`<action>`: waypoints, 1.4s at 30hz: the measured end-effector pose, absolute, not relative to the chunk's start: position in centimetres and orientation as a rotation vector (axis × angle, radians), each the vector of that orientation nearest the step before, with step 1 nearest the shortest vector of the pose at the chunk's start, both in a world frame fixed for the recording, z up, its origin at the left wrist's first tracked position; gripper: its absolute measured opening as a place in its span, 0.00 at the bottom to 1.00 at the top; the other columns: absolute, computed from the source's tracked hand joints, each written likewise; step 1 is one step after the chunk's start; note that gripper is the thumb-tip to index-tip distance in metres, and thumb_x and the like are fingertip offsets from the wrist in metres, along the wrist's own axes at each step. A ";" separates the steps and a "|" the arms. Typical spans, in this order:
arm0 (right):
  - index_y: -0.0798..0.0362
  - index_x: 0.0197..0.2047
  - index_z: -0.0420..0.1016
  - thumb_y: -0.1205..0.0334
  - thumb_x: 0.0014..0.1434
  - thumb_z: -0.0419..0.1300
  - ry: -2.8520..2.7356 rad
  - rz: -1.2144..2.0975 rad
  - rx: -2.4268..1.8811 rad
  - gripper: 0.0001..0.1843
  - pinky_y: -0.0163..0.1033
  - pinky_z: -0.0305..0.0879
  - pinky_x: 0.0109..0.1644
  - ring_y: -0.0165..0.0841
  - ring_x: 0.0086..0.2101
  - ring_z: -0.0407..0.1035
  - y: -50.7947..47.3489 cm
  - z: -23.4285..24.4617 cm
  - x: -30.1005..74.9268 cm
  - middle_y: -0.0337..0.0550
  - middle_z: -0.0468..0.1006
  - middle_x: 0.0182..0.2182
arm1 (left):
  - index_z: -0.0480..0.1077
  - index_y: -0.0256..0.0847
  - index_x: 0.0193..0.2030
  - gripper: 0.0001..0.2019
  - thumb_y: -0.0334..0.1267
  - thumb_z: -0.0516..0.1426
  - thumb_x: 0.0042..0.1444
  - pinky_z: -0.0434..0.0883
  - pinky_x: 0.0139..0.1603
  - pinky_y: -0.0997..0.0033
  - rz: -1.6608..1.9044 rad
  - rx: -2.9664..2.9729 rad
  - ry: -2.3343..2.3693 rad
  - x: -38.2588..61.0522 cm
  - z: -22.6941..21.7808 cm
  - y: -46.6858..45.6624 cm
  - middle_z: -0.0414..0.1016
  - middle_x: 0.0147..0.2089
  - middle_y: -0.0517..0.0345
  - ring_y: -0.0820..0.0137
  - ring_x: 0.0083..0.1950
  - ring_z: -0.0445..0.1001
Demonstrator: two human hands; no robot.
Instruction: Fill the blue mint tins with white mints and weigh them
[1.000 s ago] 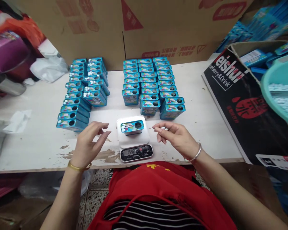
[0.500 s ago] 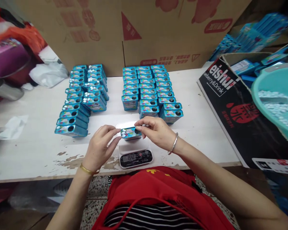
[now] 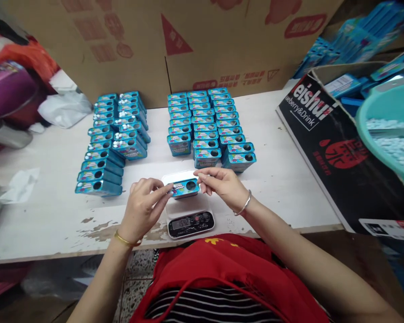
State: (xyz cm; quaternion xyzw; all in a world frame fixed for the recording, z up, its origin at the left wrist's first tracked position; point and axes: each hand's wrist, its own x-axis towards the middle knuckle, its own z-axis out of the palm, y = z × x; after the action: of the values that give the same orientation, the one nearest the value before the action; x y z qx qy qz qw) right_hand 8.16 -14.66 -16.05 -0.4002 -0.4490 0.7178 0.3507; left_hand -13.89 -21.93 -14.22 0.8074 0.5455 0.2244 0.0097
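A blue tin (image 3: 186, 188) with a round dark opening at its right end stands on a small white kitchen scale (image 3: 190, 222), whose display is lit. At the tin's left end, my left hand (image 3: 144, 204) has thumb and forefinger closed over small white tablets; the fingertips partly hide them. Just right of the opening is my right hand (image 3: 218, 185), thumb and forefinger pinched together. Whatever that pinch holds, if anything, is too small to make out.
Rows of blue tins (image 3: 207, 154) stand behind the scale. More tins (image 3: 99, 187) at left carry white tablets on their tops. At right, a black carton (image 3: 326, 148) stands beside a teal basin (image 3: 366, 134) of white tablets. A large cardboard box (image 3: 138, 58) closes off the back.
My left fingers have moved onto the tablets at the tin's left end. My right hand has drawn back to the right, uncovering the round opening.
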 end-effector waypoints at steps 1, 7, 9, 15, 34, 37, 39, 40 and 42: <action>0.57 0.36 0.78 0.49 0.48 0.67 -1.097 1.896 -1.018 0.19 0.32 0.55 0.24 0.23 0.21 0.62 -14.6 -16.4 8.1 0.37 0.73 0.21 | 0.73 0.46 0.48 0.10 0.38 0.54 0.63 0.60 0.38 0.65 0.668 2.540 1.705 -13.9 -13.9 -21.7 0.74 0.37 0.55 0.68 0.37 0.67; 0.58 0.35 0.78 0.51 0.46 0.70 -0.904 2.024 -0.939 0.19 0.30 0.54 0.23 0.22 0.21 0.63 -14.5 -16.5 7.7 0.36 0.74 0.23 | 0.72 0.42 0.41 0.09 0.40 0.51 0.65 0.59 0.39 0.64 0.476 2.575 1.585 -12.3 -13.0 -19.9 0.77 0.37 0.55 0.68 0.38 0.71; 0.58 0.34 0.78 0.52 0.45 0.70 -0.860 2.046 -0.912 0.19 0.30 0.54 0.23 0.22 0.21 0.63 -14.4 -16.4 7.7 0.36 0.73 0.23 | 0.71 0.40 0.40 0.10 0.39 0.50 0.65 0.60 0.39 0.65 0.483 2.532 1.535 -11.3 -13.0 -19.3 0.77 0.37 0.55 0.69 0.38 0.71; 0.58 0.35 0.78 0.54 0.46 0.70 -0.777 2.082 -0.891 0.17 0.30 0.55 0.23 0.22 0.23 0.64 -14.5 -16.6 8.2 0.37 0.73 0.25 | 0.71 0.41 0.42 0.07 0.38 0.52 0.64 0.64 0.43 0.65 0.715 2.377 1.466 -10.6 -12.7 -18.6 0.77 0.38 0.56 0.69 0.40 0.73; 0.58 0.35 0.80 0.49 0.42 0.73 -0.634 2.072 -1.028 0.22 0.30 0.51 0.22 0.20 0.20 0.61 -16.4 -19.4 10.3 0.36 0.72 0.25 | 0.69 0.39 0.50 0.18 0.49 0.55 0.60 0.67 0.45 0.63 0.637 2.562 1.680 -15.7 -17.2 -9.7 0.72 0.43 0.50 0.62 0.44 0.70; 0.58 0.34 0.80 0.47 0.40 0.73 -0.642 2.073 -1.070 0.24 0.30 0.50 0.22 0.20 0.20 0.61 -16.7 -20.0 10.1 0.37 0.72 0.24 | 0.70 0.39 0.50 0.18 0.49 0.55 0.59 0.67 0.45 0.63 0.597 2.561 1.704 -15.8 -19.1 -8.3 0.71 0.45 0.47 0.61 0.46 0.71; 0.58 0.33 0.80 0.47 0.39 0.73 -0.648 2.048 -1.119 0.25 0.30 0.49 0.21 0.21 0.19 0.61 -16.9 -20.6 10.2 0.37 0.72 0.24 | 0.69 0.39 0.52 0.19 0.49 0.55 0.59 0.66 0.47 0.62 0.599 2.568 1.780 -15.7 -19.5 -8.5 0.71 0.47 0.46 0.60 0.48 0.70; 0.58 0.33 0.79 0.47 0.39 0.73 -0.647 2.033 -1.143 0.25 0.30 0.49 0.21 0.21 0.19 0.61 -16.9 -20.9 10.2 0.37 0.72 0.24 | 0.69 0.39 0.52 0.20 0.49 0.56 0.59 0.65 0.48 0.61 0.615 2.568 1.823 -15.8 -19.4 -8.8 0.71 0.48 0.45 0.59 0.49 0.70; 0.58 0.34 0.79 0.46 0.37 0.73 -0.637 2.011 -1.186 0.26 0.30 0.50 0.21 0.22 0.20 0.61 -17.0 -21.5 10.5 0.37 0.72 0.24 | 0.68 0.39 0.53 0.21 0.50 0.56 0.59 0.62 0.51 0.59 0.664 2.536 1.948 -16.5 -18.8 -9.4 0.71 0.50 0.44 0.58 0.52 0.68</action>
State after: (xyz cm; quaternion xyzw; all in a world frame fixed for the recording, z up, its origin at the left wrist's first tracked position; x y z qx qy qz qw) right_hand 10.46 -17.01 -21.47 -0.4585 -0.2464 0.7774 0.3532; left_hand -16.52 -9.40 -18.78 0.7750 0.5953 0.2029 -0.0623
